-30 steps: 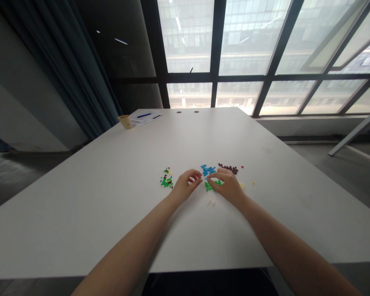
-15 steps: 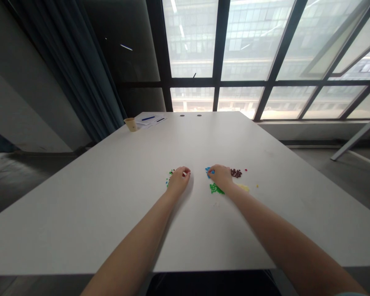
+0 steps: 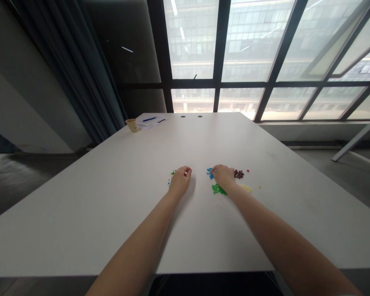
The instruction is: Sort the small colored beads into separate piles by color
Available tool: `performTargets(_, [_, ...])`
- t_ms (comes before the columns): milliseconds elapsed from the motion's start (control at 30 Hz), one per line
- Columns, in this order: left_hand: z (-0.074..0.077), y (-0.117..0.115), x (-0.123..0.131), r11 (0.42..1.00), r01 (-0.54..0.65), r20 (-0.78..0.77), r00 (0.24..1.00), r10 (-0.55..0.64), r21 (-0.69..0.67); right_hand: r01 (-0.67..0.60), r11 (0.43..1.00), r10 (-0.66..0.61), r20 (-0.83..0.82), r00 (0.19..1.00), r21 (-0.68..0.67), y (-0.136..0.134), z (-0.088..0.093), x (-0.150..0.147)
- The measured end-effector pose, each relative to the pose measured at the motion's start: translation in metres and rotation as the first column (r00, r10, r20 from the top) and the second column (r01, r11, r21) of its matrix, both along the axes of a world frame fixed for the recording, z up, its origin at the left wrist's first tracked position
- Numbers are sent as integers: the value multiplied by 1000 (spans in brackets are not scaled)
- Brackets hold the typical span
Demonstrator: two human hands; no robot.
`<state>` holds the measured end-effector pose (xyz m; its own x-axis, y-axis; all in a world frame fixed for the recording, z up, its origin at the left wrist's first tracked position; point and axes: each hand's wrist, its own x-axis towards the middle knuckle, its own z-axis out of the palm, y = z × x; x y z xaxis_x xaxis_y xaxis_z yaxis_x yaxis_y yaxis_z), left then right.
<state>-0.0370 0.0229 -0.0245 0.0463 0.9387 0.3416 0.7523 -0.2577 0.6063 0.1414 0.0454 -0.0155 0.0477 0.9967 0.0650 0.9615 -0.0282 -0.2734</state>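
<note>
My left hand (image 3: 180,181) is closed in a pinch above the table, its thumb and forefinger together. A trace of red shows near those fingertips, too small to name. Small mixed-colour pieces (image 3: 173,173) lie beside and partly behind this hand. My right hand (image 3: 223,176) is pinched at the right edge of a small pile of blue pieces (image 3: 210,173); whatever its fingers grip is hidden. Nearer me lies a pile of green pieces (image 3: 218,189). Dark brown pieces (image 3: 239,174) are heaped right of the hand, and pale yellow pieces (image 3: 246,188) are partly covered by my forearm.
The white table (image 3: 135,197) runs toward the windows. A single red piece (image 3: 248,170) and a yellow piece (image 3: 260,187) lie apart at the right. At the far left stand a paper cup (image 3: 132,125) and papers (image 3: 146,123) with a blue pen (image 3: 149,119) on them.
My right fingertips have shifted slightly right over the blue pieces, so more of that pile shows. My left hand keeps its pinch. The whole view has moved a little.
</note>
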Motion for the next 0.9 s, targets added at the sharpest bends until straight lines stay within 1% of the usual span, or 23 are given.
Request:
performTargets(100, [4,4,-13,995,-97,-15,995,97,-10,-1,1000,1,-30,1000,20,-3,4,9])
performTargets(200, [6,10,-31,971,-240,-123,964,237,-10,11,998,-9,-37,999,65,-7,6,19])
performTargets(233, [6,11,-37,957,-288,-171,945,278,-40,16,997,-14,-36,999,79,-9,6,23])
performTargets(300, [3,14,-45,929,-346,-246,919,308,-129,25,994,-21,-39,999,105,-13,4,34])
performTargets(400, [0,15,-49,905,-345,-274,921,276,-248,44,991,-35,-72,997,128,-19,-1,50])
performTargets(500, [2,14,-45,899,-328,-316,919,234,-290,70,986,-47,-152,987,153,-24,-6,64])
performTargets(633, [6,9,-37,892,-363,-444,869,219,-271,86,979,-38,-247,968,185,-25,-10,72])
performTargets(733, [6,7,-32,888,-381,-493,842,219,-257,67,980,-14,-268,963,189,-24,-10,73])
performTargets(833, [4,7,-29,901,-370,-493,841,222,-226,73,983,-26,-264,964,171,-24,-9,72])
performTargets(900, [3,6,-27,922,-330,-432,875,219,-201,74,983,-28,-262,965,167,-25,-7,72])
